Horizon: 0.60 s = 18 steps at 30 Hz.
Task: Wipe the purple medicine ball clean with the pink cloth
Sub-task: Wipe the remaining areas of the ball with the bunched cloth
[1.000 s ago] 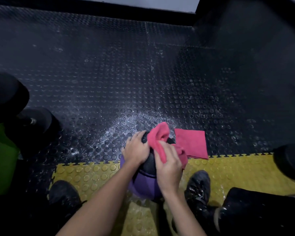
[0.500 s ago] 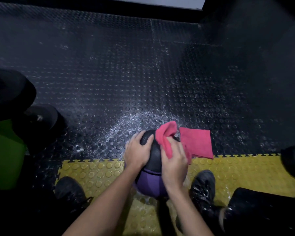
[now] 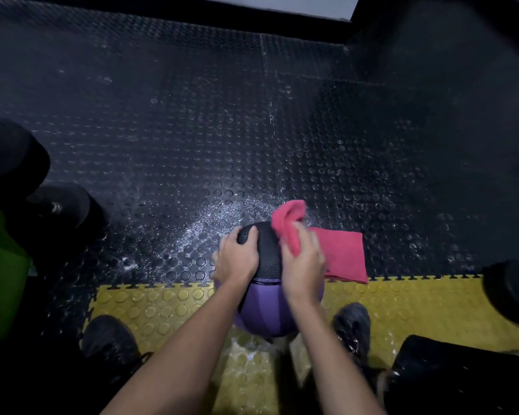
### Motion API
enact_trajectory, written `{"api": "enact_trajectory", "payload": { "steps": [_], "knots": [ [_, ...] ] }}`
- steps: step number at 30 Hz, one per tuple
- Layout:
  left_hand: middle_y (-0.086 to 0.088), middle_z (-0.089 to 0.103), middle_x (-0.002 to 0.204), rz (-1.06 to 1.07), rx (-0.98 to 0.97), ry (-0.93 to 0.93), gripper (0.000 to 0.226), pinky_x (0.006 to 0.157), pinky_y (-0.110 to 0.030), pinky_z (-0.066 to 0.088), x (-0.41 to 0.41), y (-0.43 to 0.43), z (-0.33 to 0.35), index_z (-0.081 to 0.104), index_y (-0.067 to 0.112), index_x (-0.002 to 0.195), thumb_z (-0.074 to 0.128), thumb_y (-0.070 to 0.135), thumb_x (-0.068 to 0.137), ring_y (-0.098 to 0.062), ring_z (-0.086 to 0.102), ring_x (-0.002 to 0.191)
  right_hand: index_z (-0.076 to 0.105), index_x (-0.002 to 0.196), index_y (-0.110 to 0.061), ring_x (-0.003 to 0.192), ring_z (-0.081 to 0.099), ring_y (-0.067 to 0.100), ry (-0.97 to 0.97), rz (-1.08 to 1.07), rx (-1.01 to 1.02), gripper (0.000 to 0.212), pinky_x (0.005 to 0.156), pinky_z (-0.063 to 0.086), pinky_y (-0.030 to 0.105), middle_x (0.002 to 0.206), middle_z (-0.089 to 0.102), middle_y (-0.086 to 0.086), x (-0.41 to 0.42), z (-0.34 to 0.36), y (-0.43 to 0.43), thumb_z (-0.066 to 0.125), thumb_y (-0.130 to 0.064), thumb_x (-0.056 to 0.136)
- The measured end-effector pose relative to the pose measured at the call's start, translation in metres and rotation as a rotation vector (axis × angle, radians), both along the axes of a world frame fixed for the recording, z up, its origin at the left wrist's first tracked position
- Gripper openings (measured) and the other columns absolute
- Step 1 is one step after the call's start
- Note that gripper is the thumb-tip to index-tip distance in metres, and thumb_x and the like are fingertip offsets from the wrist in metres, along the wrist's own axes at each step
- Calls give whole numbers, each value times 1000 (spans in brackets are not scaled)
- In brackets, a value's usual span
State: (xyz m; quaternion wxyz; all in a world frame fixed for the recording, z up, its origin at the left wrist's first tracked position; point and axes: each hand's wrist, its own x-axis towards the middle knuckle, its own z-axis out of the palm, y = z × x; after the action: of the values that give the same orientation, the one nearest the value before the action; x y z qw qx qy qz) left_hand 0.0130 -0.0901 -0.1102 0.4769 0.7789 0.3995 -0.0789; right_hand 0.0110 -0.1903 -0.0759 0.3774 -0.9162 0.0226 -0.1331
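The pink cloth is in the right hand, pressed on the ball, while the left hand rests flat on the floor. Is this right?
Not quite. In the head view the left hand holds the purple medicine ball instead. The right hand does hold the pink cloth on it.

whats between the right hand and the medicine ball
The pink cloth: the right hand holds it against the medicine ball, in the head view.
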Motion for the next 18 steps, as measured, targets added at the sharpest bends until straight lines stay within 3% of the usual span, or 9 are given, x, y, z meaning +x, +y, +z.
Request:
{"api": "enact_trajectory", "payload": {
  "steps": [2, 5, 9, 12, 14, 18],
  "knots": [
    [3, 53, 135, 7, -35, -25, 46, 104, -46, 36, 2, 7, -7, 53, 42, 125, 44, 63, 85, -28, 48, 123, 63, 106, -15, 87, 56, 18, -138, 118, -9, 41, 78, 40, 24, 92, 64, 7, -35, -8, 6, 68, 1, 69],
    [2, 57, 131, -1, -55, -94, 41, 102, -42, 40, -3, 14, -14, 57, 39, 120, 44, 59, 87, -27, 52, 118, 60, 106, -16, 85, 58, 19, -240, 176, -48, 39, 81, 43, 23, 92, 63, 7, -35, -16, -4, 68, -6, 68],
    [2, 54, 134, 59, -60, -112, 49, 103, -46, 37, -13, 10, -16, 54, 37, 125, 37, 62, 87, -27, 50, 119, 63, 111, -8, 94, 60, 28, -9, -50, 108, 34, 78, 35, 17, 103, 63, 12, 6, -7, -15, 68, -5, 78],
    [-3, 54, 133, 181, -103, -118, 43, 101, -40, 38, -20, 20, -17, 56, 30, 127, 39, 52, 93, -28, 50, 119, 59, 118, -10, 104, 55, 29, 122, -182, 191, 37, 80, 32, 20, 112, 60, 12, 15, -6, -27, 63, -7, 82],
    [-8, 56, 130, 196, -99, -115, 40, 94, -38, 37, -27, 32, -18, 59, 21, 124, 38, 43, 97, -30, 51, 116, 58, 121, -11, 108, 54, 26, 149, -173, 212, 38, 82, 30, 17, 116, 59, 10, 0, -8, -26, 63, -11, 84],
    [-19, 58, 125, 122, 78, 13, 36, 81, -34, 36, -54, 67, -27, 60, 11, 117, 34, 28, 99, -34, 54, 109, 64, 113, -12, 100, 51, 8, 57, 44, 239, 36, 85, 29, 8, 113, 60, 2, -26, -7, 1, 65, -30, 82]
  ]
}}
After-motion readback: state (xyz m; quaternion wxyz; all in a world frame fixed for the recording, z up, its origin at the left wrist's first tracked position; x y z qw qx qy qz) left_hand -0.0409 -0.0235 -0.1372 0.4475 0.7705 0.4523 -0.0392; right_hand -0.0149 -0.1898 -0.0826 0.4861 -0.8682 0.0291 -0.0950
